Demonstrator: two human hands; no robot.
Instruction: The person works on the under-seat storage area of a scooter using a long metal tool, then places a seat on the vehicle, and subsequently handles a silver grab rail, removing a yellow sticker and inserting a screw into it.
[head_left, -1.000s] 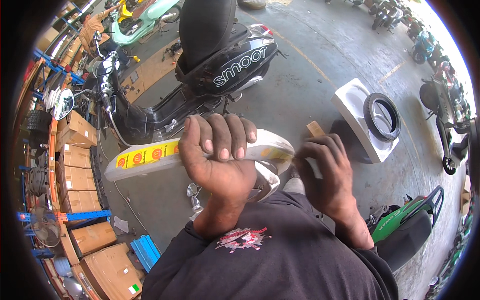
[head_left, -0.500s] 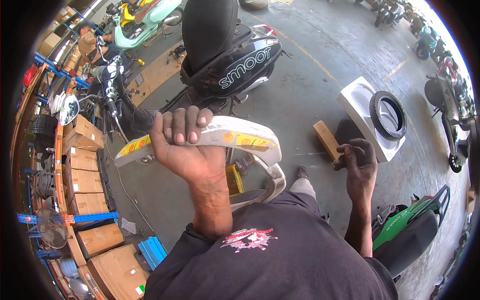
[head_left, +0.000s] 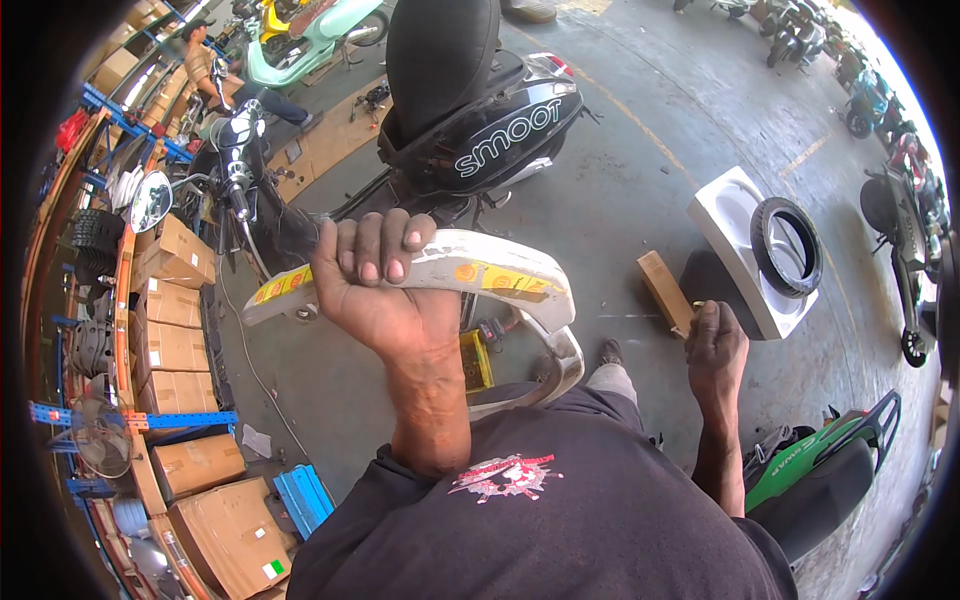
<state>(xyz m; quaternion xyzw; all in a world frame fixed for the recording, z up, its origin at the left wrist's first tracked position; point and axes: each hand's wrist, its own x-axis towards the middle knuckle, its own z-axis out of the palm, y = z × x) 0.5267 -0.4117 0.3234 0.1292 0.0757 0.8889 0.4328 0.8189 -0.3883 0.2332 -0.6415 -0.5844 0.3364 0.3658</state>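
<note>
White frame (head_left: 505, 262), curved, with a yellow strip (head_left: 494, 279) along it, lies across the centre, ends pointing to nine and three o'clock. Left hand (head_left: 385, 290) at nine, fingers wrapped firmly over its upper edge, palm up against it. Right hand (head_left: 717, 345), just past three, apart from the frame: fingers curled in, thumb pressed to forefinger; cannot tell if something small is pinched there. Box (head_left: 667, 293) at three, just beyond that hand in view; tyre (head_left: 812, 262) on white foam (head_left: 722, 197) between two and three. Black scooter (head_left: 510, 140) at twelve, yellow crate (head_left: 477, 362) just below centre toward six.

For a good hold: long, lopsided piece, likely to swing one-handed, so grip near its balance point, wrist straight. The loop hanging toward six runs close to the shirt (head_left: 560, 520); best tilted clear of it. Fingertip contact on the right probably suits fine control, light pressure.
</note>
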